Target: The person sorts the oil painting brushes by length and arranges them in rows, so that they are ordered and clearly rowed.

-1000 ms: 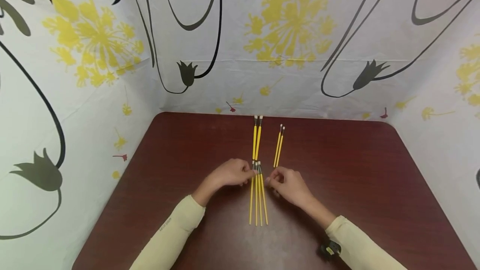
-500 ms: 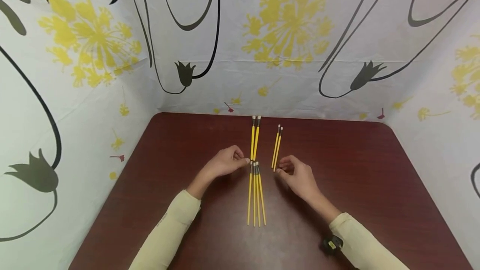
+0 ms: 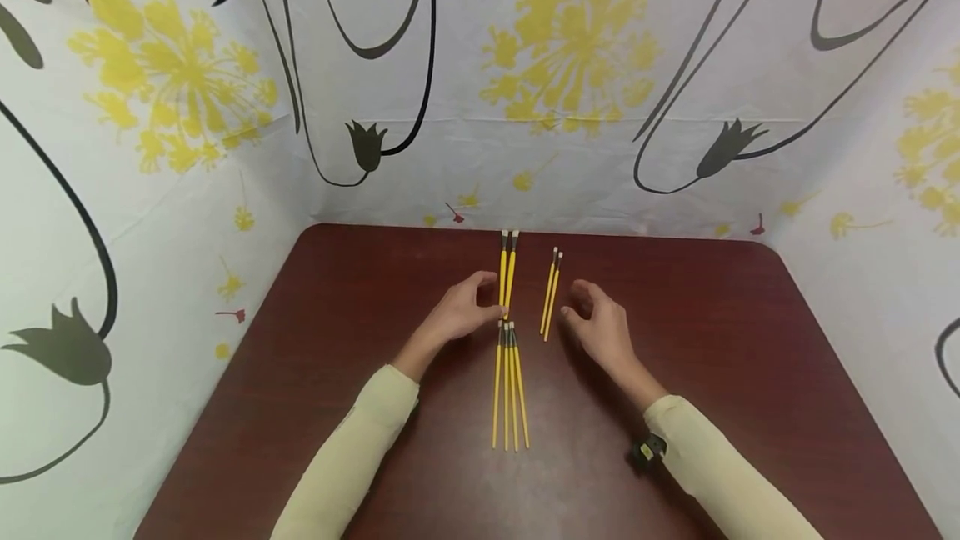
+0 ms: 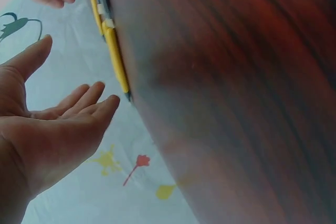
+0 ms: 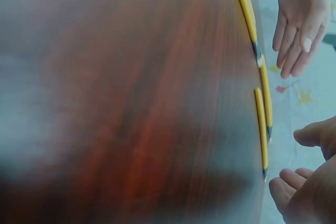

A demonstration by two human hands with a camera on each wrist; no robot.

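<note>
Several yellow-handled paintbrushes lie fanned in a group on the table, pale tips pointing away from me. Beyond their tips, a far pair of paintbrushes continues the line toward the back edge. To the right lies a pair of smaller paintbrushes. My left hand is beside the far pair, its thumb tip overlapping the handle ends in the head view. Its thumb and fingers are spread in the left wrist view. Just right of the small pair is my right hand, thumb and fingers apart, holding nothing.
The dark red-brown table has rounded back corners. White cloth with yellow and grey flower prints hangs behind it and along both sides. A small black device is at my right sleeve.
My left hand has moved away from the near group's tips, up beside the far pair. My right hand has shifted right and farther out, to the right side of the small pair.
</note>
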